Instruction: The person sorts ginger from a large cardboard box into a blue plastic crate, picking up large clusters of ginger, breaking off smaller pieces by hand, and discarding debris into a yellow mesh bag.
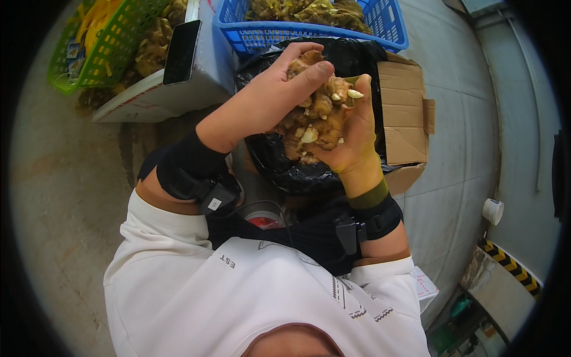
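Note:
A knobbly cluster of ginger root (324, 114) with pale sprout tips is held up between my hands. My left hand (272, 93) is bare and lies over its upper left side, thumb across the top. My right hand (359, 138) cups it from below and the right. Fine yellow mesh is drawn over that hand and wrist, ending in an olive band (369, 195). Below the ginger is a black plastic bag (308, 176) lining a cardboard box (403, 116). What the bag holds is mostly hidden by my hands.
A blue plastic basket (285, 27) of leafy-looking brown pieces stands beyond the box. Left of it, a phone (182, 52) rests on the edge of a white foam box (209, 82) with more ginger (154, 47). A green basket (107, 49) holds yellow material.

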Demonstrator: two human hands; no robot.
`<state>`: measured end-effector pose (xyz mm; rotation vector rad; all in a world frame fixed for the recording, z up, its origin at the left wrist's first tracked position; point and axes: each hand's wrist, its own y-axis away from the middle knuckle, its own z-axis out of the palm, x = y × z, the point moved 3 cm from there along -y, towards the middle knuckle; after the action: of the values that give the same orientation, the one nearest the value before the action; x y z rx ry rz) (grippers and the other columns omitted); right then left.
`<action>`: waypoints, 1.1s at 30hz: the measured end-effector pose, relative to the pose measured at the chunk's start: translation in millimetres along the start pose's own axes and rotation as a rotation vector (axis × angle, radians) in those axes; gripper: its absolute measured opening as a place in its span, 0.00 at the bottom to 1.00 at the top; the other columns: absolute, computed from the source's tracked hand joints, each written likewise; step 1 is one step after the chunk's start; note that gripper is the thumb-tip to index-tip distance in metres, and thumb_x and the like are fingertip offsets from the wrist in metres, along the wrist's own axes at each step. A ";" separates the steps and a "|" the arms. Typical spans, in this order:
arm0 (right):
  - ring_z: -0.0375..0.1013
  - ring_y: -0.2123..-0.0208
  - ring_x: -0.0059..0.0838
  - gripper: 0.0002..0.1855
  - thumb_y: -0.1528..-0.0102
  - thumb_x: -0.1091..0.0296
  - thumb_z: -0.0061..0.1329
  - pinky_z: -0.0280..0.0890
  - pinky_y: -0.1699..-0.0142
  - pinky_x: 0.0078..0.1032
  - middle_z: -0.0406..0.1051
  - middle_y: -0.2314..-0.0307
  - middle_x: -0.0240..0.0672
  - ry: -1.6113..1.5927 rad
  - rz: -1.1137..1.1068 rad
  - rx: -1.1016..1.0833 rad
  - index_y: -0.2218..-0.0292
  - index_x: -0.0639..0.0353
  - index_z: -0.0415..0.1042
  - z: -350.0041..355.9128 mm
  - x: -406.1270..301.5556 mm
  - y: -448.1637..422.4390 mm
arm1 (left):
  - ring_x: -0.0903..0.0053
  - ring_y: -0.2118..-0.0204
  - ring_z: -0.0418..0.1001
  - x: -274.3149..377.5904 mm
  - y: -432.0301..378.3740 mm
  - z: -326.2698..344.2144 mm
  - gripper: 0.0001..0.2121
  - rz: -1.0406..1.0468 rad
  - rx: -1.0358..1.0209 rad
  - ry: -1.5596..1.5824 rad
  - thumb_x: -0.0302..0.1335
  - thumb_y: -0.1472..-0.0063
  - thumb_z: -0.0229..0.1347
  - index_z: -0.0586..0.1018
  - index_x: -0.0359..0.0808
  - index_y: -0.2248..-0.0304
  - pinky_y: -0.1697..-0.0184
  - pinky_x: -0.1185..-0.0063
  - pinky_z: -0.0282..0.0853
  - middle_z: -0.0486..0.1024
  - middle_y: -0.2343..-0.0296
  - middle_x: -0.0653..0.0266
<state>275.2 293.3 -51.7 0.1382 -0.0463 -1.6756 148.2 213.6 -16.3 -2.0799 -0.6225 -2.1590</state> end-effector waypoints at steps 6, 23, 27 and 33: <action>0.72 0.46 0.41 0.34 0.36 0.34 0.41 0.70 0.42 0.45 0.70 0.47 0.38 0.108 0.010 0.131 0.42 0.52 0.67 -13.8 2.7 1.7 | 0.81 0.49 0.68 -6.0 -3.1 7.5 0.24 0.059 -0.021 -0.061 0.46 0.29 0.50 0.65 0.43 0.40 0.47 0.80 0.67 0.70 0.52 0.64; 0.76 0.50 0.44 0.35 0.36 0.37 0.38 0.73 0.44 0.44 0.73 0.50 0.45 0.164 -0.046 0.092 0.43 0.59 0.66 -5.5 -2.4 2.0 | 0.76 0.39 0.63 19.6 -7.1 1.6 0.28 0.150 -0.151 -0.049 0.50 0.25 0.35 0.65 0.40 0.38 0.36 0.78 0.57 0.66 0.43 0.61; 0.76 0.51 0.45 0.38 0.36 0.34 0.36 0.73 0.45 0.44 0.74 0.52 0.47 0.171 -0.059 0.050 0.44 0.62 0.67 2.8 -2.6 -0.1 | 0.75 0.37 0.62 23.1 -7.4 -7.6 0.26 0.217 -0.146 -0.073 0.47 0.25 0.35 0.66 0.39 0.38 0.34 0.76 0.55 0.65 0.40 0.64; 0.76 0.50 0.44 0.37 0.35 0.35 0.34 0.72 0.44 0.44 0.74 0.51 0.44 0.145 -0.111 0.102 0.43 0.60 0.68 0.4 -7.8 1.4 | 0.74 0.36 0.61 18.8 -4.7 -11.9 0.22 0.256 -0.136 -0.066 0.39 0.26 0.42 0.68 0.37 0.39 0.33 0.74 0.53 0.66 0.41 0.63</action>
<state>277.3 300.9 -50.6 0.3446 -0.0149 -1.7704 134.1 217.9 0.9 -2.1675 -0.2037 -2.0472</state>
